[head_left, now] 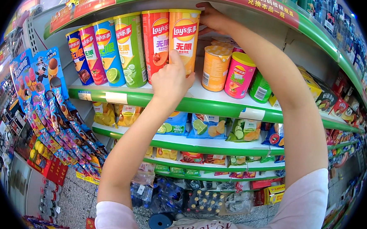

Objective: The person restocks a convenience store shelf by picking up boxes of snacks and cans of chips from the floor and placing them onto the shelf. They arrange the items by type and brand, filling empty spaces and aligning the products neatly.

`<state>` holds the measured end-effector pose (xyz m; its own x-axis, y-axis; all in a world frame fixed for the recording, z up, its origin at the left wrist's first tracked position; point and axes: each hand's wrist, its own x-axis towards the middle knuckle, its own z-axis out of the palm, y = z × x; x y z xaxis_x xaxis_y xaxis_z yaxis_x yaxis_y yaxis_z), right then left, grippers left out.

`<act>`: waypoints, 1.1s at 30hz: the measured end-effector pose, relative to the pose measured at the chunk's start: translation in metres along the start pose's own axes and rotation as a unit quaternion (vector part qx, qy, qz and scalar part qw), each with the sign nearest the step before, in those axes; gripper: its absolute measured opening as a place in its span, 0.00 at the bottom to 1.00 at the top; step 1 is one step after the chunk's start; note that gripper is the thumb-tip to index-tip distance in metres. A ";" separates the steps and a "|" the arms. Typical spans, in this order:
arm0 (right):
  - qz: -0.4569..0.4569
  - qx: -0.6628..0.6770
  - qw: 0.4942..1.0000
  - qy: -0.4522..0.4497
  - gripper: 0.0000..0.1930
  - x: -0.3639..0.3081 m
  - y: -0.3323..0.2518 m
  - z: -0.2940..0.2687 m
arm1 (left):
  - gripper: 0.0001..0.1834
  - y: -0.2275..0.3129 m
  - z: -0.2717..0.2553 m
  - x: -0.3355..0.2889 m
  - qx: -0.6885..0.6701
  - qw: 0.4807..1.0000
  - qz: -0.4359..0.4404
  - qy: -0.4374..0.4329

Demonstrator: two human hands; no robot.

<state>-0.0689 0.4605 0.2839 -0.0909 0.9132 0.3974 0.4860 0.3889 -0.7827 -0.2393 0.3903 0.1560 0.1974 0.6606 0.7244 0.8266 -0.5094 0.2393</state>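
An orange chip can (183, 37) with a yellow lid stands upright on the top shelf, close beside a red chip can (155, 42). My left hand (170, 80) is at its lower front, index finger laid up along the label and thumb by its right side. The curled fingers of that hand come close to the red can. At the upper right edge of the orange can is my right hand (215, 20), gripping from the side, its fingertips partly hidden behind the can. Further left stand a green chip can (130, 49) and a blue chip can (108, 52).
Right of my hands are a clear-lidded orange can (215, 68), a pink can (239, 76) and a green can (260, 88) lying tilted. A green shelf edge (184, 104) runs below. Bagged chips (207, 126) fill lower shelves. Hanging snack strips (67, 121) flank the left.
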 end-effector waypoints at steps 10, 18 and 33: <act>-0.041 -0.062 0.997 -0.007 0.40 0.004 0.026 -0.011 | 0.35 -0.006 -0.004 -0.009 0.001 1.000 0.019 0.007; -0.008 -0.435 0.900 -0.001 0.23 -0.017 0.051 -0.097 | 0.17 0.024 -0.010 -0.012 -0.158 0.940 0.259 0.156; 0.270 -0.242 0.928 -0.084 0.35 -0.051 0.105 -0.176 | 0.42 0.104 0.029 0.039 -0.024 0.937 0.339 0.079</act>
<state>0.1393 0.4331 0.2659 0.1647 0.9809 -0.1037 0.8295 -0.1946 -0.5234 -0.1308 0.3788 0.1905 0.5853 0.0873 0.8061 0.5135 -0.8093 -0.2852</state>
